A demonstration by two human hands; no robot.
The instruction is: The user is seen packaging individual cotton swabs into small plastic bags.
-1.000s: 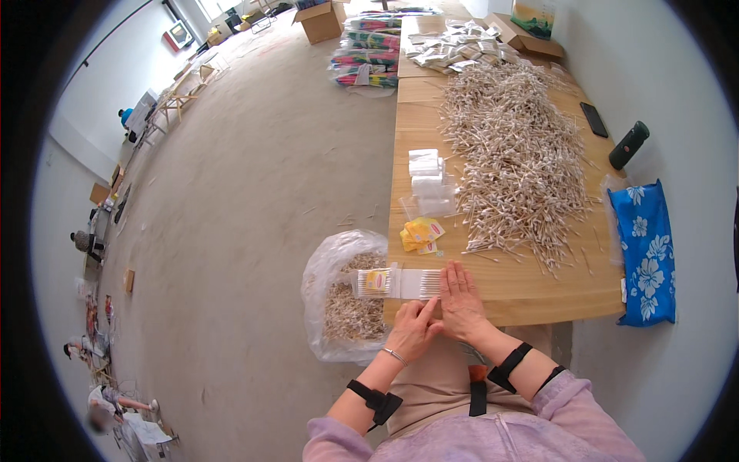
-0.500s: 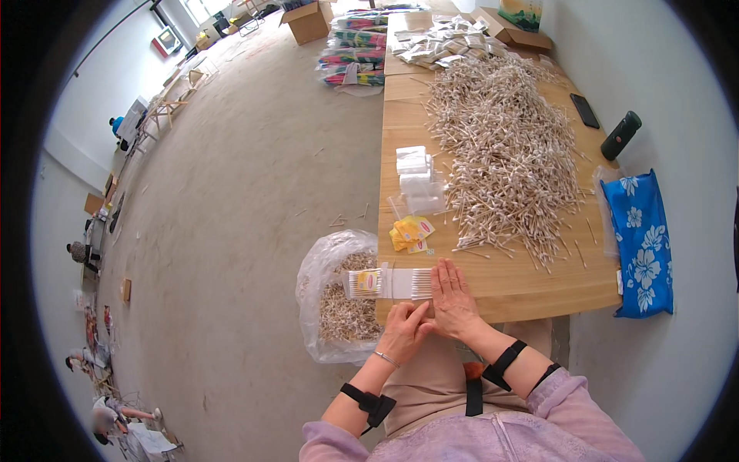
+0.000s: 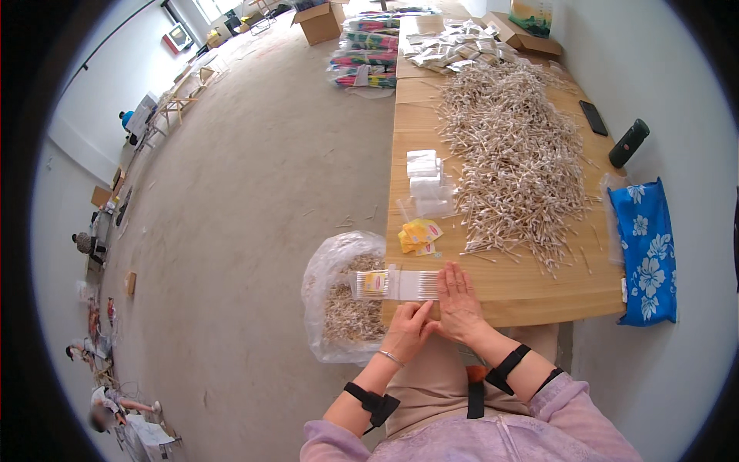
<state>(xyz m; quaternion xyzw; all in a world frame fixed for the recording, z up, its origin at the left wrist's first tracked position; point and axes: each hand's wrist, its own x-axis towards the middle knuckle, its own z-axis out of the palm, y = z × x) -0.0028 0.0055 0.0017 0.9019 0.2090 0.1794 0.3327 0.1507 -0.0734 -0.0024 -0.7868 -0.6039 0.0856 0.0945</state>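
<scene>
A clear plastic sleeve (image 3: 404, 284) lies across the table's near left corner, its left end reaching over the edge. In that left end sits a row of cotton swabs with a yellow card (image 3: 373, 283). More cotton swabs (image 3: 428, 285) lie side by side at its right end. My right hand (image 3: 460, 306) rests flat on the table, fingers stretched out, touching or nearly touching these swabs' right side. At the near edge of the sleeve, my left hand (image 3: 409, 329) has its index finger stretched toward my right thumb; its other fingers bend under, partly hidden.
A big heap of loose cotton swabs (image 3: 516, 154) covers the table's middle. Yellow cards (image 3: 419, 236) and stacked clear bags (image 3: 427, 185) lie left of it. On the right are a blue flowered pack (image 3: 647, 250), dark bottle (image 3: 630, 143) and phone (image 3: 593, 118). A swab-filled plastic bag (image 3: 315, 296) stands below.
The whole view has shifted slightly, so everything appears a little further right and lower. Both hands keep nearly the same pose beside the swabs.
</scene>
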